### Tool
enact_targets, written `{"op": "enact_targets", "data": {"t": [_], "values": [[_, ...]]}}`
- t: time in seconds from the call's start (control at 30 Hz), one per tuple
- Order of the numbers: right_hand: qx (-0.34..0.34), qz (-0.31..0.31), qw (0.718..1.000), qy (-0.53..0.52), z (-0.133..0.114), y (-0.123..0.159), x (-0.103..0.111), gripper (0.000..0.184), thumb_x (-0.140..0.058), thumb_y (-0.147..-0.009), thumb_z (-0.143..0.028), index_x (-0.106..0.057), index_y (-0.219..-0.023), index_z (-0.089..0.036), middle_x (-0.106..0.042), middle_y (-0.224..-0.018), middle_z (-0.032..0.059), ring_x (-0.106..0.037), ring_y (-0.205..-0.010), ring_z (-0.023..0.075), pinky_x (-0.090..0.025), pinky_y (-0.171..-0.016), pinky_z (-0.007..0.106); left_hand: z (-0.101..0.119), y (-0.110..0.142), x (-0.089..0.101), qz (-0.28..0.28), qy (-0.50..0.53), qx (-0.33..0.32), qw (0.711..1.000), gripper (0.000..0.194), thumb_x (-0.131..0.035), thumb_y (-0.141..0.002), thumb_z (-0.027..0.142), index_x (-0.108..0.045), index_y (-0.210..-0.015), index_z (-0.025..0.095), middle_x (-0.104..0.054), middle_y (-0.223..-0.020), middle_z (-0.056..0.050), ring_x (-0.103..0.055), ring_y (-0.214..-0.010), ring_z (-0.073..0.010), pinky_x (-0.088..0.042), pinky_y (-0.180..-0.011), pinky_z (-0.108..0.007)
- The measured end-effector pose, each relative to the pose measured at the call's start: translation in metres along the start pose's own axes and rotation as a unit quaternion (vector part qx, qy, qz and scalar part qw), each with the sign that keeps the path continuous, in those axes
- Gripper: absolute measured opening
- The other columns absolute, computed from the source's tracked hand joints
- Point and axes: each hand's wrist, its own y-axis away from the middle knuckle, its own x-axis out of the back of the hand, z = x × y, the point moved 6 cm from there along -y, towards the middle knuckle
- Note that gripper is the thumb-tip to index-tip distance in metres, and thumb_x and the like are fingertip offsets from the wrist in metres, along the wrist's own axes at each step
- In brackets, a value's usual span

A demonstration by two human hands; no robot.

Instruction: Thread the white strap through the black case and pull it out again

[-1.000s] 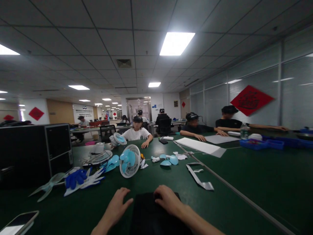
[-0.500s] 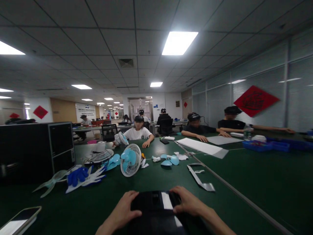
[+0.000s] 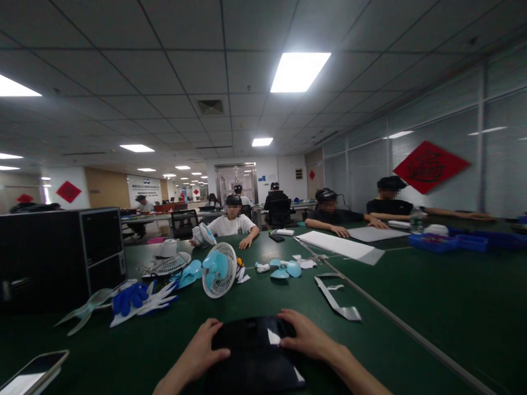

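Note:
A glossy black flat-topped object [image 3: 247,351] lies low in front of me, its near end cut off by the frame; its kind I cannot make out. White patches, labels or light reflections, show on its right side. My left hand [image 3: 202,348] grips its left edge, thumb on top and fingers around the far corner. On the opposite edge my right hand [image 3: 307,336] holds it the same way. Beyond my hands stands a small fan head [image 3: 219,270] with a white grille and light blue blades.
To the left are a black computer case [image 3: 41,258], blue-and-white gloves [image 3: 142,302], clear fan blades [image 3: 87,310] and a phone [image 3: 35,373]. Blue fan blades [image 3: 286,269] and a bent white strip [image 3: 335,302] lie ahead. Co-workers sit across the green table [image 3: 411,296].
Both hands have shifted slightly left with the black object, and its top now looks tilted more toward me. The white patches on it have changed shape. Things on the table stay put.

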Motion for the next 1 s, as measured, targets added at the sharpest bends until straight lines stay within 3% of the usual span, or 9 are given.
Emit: {"op": "enact_targets", "data": {"t": [0.1,0.2,0.33,0.57,1.0], "values": [[-0.044,0.089,0.993,0.066,0.013,0.001,0.03,0.055,-0.061,-0.08,-0.042,-0.057,-0.128,-0.015,-0.055,-0.135,0.0132,-0.049,-0.125,0.0256,-0.035,-0.107,0.035,0.003,0.001,0.001,0.001,0.002,-0.004,1.0,0.083,-0.062,-0.068,0.059,-0.049,-0.136,0.013,-0.042,-0.145,-0.013,-0.041,-0.131,-0.0289,-0.031,-0.11,-0.032],[-0.145,0.166,0.959,0.179,0.038,0.01,0.067,0.035,-0.058,-0.084,-0.034,-0.064,-0.112,-0.014,-0.064,-0.117,0.0135,-0.057,-0.112,0.0251,-0.041,-0.097,0.033,0.001,0.0,0.0,0.001,0.0,0.001,1.0,0.082,-0.062,-0.068,0.058,-0.049,-0.136,0.013,-0.041,-0.145,-0.013,-0.041,-0.131,-0.0282,-0.031,-0.111,-0.031],[-0.245,0.188,0.923,0.229,0.074,0.03,0.095,0.025,-0.057,-0.082,-0.023,-0.063,-0.103,-0.011,-0.063,-0.111,0.0198,-0.061,-0.102,0.0308,-0.046,-0.082,0.038,-0.003,-0.002,-0.002,0.002,-0.001,0.003,1.0,0.083,-0.062,-0.069,0.06,-0.048,-0.137,0.014,-0.04,-0.146,-0.011,-0.041,-0.132,-0.0276,-0.032,-0.111,-0.032],[-0.298,0.174,0.906,0.245,0.103,0.038,0.094,0.022,-0.057,-0.082,-0.021,-0.063,-0.101,-0.011,-0.064,-0.106,0.0196,-0.064,-0.098,0.0307,-0.046,-0.074,0.035,-0.001,-0.004,-0.004,0.013,-0.026,-0.004,1.0,0.081,-0.06,-0.071,0.058,-0.049,-0.136,0.01,-0.043,-0.143,-0.014,-0.042,-0.131,-0.0274,-0.03,-0.112,-0.032],[-0.3,0.211,0.904,0.218,0.107,0.038,0.104,0.026,-0.043,-0.083,-0.016,-0.069,-0.084,-0.017,-0.072,-0.095,0.0142,-0.068,-0.087,0.0275,-0.045,-0.066,0.032,-0.004,-0.004,-0.004,0.016,-0.018,-0.002,1.0,0.08,-0.06,-0.071,0.059,-0.049,-0.136,0.013,-0.042,-0.144,-0.013,-0.042,-0.131,-0.0266,-0.03,-0.112,-0.034]]}}
